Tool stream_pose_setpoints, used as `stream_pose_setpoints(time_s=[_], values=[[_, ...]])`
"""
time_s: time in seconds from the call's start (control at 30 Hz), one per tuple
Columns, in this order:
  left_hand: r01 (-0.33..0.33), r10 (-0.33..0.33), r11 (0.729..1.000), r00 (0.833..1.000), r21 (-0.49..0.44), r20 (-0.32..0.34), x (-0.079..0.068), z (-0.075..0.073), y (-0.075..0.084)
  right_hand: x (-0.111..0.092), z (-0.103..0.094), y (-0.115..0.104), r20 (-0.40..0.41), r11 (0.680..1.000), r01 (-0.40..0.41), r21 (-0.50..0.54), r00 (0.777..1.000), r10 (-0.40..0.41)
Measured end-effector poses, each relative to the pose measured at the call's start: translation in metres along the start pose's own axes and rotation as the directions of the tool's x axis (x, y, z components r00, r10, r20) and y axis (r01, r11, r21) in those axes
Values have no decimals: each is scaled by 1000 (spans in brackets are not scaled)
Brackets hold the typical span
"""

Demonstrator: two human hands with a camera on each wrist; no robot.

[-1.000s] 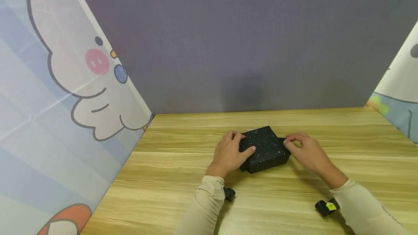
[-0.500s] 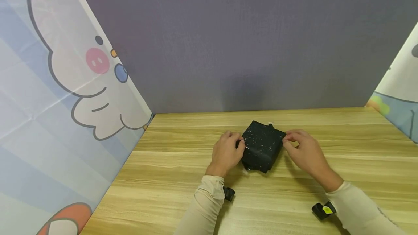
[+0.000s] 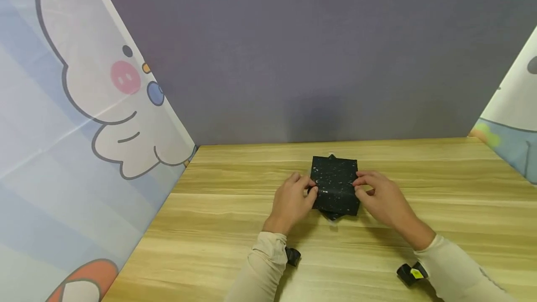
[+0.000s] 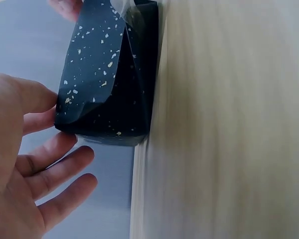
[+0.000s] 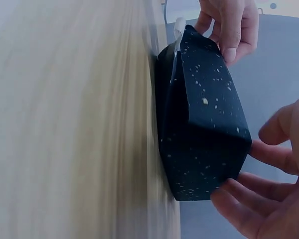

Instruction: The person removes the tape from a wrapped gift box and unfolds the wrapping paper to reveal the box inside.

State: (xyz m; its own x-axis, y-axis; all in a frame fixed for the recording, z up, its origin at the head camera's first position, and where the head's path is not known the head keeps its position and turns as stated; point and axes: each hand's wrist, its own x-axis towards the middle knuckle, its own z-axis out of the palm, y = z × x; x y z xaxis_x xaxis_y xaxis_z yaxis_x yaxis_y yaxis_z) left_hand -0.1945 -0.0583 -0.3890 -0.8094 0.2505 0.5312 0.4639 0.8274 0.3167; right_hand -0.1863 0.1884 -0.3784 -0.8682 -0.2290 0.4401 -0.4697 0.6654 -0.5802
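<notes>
A box wrapped in black, white-speckled paper (image 3: 334, 178) lies on the wooden table between the hands. Pointed folded flaps stick out at its far and near ends, with bits of clear tape. My left hand (image 3: 289, 204) pinches the box's left edge with thumb and index finger; in the left wrist view the other fingers spread loosely below its corner. On the opposite side, my right hand (image 3: 383, 199) has its fingertips against the edge. The right wrist view shows the right thumb (image 5: 278, 127) just off the paper while the other fingers touch the corner and underside.
The wood-grain table (image 3: 201, 232) runs back to a grey panel (image 3: 310, 59). Cartoon-printed sheets, including the left one (image 3: 50, 162), stand at both sides. Black wrist devices, such as the right one (image 3: 409, 274), sit below the sleeves.
The wrapped box has turned between the hands, its flaps swinging to the far and near ends. The right hand has shifted slightly left, and the left thumb has left the top for the edge.
</notes>
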Motion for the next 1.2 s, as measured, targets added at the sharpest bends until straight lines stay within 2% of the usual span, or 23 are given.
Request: stream_pose_setpoints(time_s=[0.1,0.37,0.6,0.97,1.1,1.2], values=[[-8,8,1000,1000,-21,0,-3,-2,0,0,3,-3,45,1000,6,-17,999,-5],[-23,24,998,1000,-52,18,-5,-5,1,-2,9,-7,118,977,107,-185,989,-86],[-52,58,994,996,-91,69,-7,-8,2,-4,12,-10,148,968,116,-224,985,-84],[63,-32,982,985,-181,170,-8,-7,-5,-4,15,-8,127,956,151,-251,984,-122],[105,-65,970,981,-220,185,-7,-7,-6,-4,14,-6,118,965,137,-225,987,-113],[109,-71,971,982,-215,175,-7,-7,-7,-3,10,-5,116,976,110,-187,989,-89]])
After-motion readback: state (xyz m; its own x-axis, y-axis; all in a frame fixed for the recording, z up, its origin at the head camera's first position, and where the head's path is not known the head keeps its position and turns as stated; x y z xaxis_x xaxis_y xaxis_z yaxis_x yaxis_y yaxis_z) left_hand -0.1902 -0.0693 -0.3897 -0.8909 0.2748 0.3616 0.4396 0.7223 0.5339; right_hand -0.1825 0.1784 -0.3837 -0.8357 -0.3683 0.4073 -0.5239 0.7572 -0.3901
